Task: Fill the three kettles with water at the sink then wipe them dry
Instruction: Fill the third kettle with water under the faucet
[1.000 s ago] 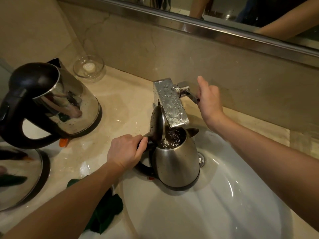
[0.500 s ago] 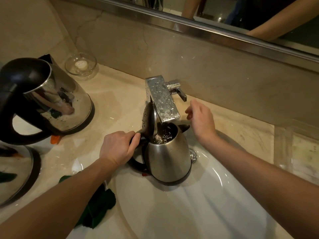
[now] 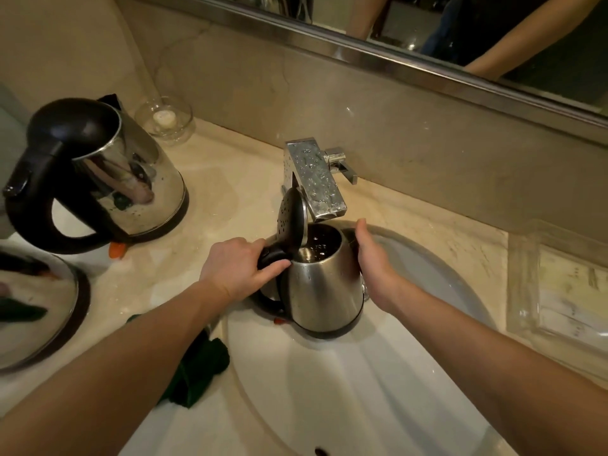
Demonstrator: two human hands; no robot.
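You are holding the steel kettle (image 3: 324, 291) in the sink (image 3: 329, 390), right under the faucet (image 3: 316, 179), with its lid (image 3: 292, 215) standing open. Your left hand (image 3: 237, 268) is closing its grip around the black handle, while your right hand (image 3: 375, 261) is resting flat against the kettle's far side, fingers spread rather than pinching anything. No water is coming from the faucet, and dark water is showing inside, so this kettle looks filled.

Two more kettles are sitting on the counter (image 3: 230, 179) to the left: the black-lidded kettle (image 3: 98, 172) and another kettle (image 3: 36, 307) at the frame's edge; whether they are filled I cannot tell. Droplets are clinging to the steel body, so the wiping seems ahead, probably with the green cloth (image 3: 200, 366) lying by the sink.
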